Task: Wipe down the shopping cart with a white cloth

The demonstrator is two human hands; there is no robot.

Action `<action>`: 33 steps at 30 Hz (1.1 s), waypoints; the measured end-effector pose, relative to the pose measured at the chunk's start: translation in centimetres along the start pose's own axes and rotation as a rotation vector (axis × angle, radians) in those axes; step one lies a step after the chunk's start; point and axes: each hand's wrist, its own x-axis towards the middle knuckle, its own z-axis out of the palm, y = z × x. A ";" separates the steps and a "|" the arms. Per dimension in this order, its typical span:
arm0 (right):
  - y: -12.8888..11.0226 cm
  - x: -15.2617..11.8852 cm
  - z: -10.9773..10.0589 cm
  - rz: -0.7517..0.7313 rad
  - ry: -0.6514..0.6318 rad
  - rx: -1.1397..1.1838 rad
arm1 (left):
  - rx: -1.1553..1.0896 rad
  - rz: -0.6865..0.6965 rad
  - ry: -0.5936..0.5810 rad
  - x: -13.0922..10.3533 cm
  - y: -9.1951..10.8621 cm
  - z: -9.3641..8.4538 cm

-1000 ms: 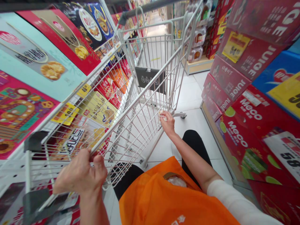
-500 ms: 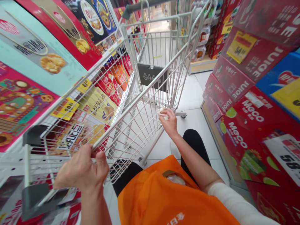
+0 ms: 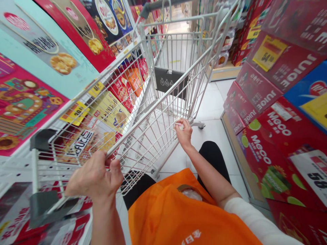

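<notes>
A shopping cart [image 3: 167, 98] of white wire stands at an angle across my front, its basket holding nothing that I can see. My left hand [image 3: 98, 177] is closed round the cart's top rail near the lower left. My right hand [image 3: 184, 133] pinches a small pale cloth [image 3: 181, 126] against the wires of the cart's side, low and near the wheel end. Much of the cloth is hidden by my fingers. A dark plate [image 3: 170, 82] hangs on the cart's wire end panel.
Shelves with gift boxes [image 3: 63, 61] and snack packs run along the left. Stacked red drink cartons [image 3: 265, 136] stand close on the right. A cart wheel [image 3: 201, 125] rests on the floor by my knee. An aisle runs ahead.
The cart and my left hand appear a little further right in the view. My right hand has shifted slightly along the wires, and less of the cloth shows.
</notes>
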 end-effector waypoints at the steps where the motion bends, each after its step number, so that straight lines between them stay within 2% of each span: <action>1: 0.2 -0.3 0.0 0.002 -0.001 -0.005 | -0.011 -0.007 -0.001 0.0 0.0 0.0; 6: 1.2 -2.5 -1.0 0.086 -0.061 -0.067 | -0.037 -0.013 0.022 0.0 0.2 0.0; 9: -0.2 -2.5 -1.1 0.035 -0.011 -0.046 | -0.024 -0.007 0.030 -0.1 0.4 0.1; 12: -1.3 -2.5 -0.3 -0.021 0.017 0.005 | -0.021 -0.017 0.059 -0.1 0.5 0.2; 15: -0.4 -3.9 0.7 0.023 0.018 0.019 | -0.022 -0.023 0.077 -0.1 0.5 0.3; 18: 1.1 -5.3 0.8 0.106 -0.036 0.008 | -0.019 -0.010 0.044 -0.1 0.3 0.1; 21: 0.7 -4.9 0.5 0.128 -0.037 0.007 | -0.019 0.004 0.021 -0.1 0.3 -0.1; 26: -0.8 -3.0 0.7 0.016 0.003 0.024 | -0.010 -0.020 0.046 -0.2 0.4 0.3; 29: 0.4 -3.8 0.5 0.059 -0.033 -0.014 | 0.013 -0.081 0.064 0.1 0.5 0.7; 31: 1.0 -4.6 0.1 0.108 -0.084 -0.048 | 0.023 -0.123 0.026 0.4 0.6 0.8; 33: 0.8 -5.0 -0.2 0.103 -0.078 -0.059 | 0.021 -0.147 -0.007 0.9 0.7 0.8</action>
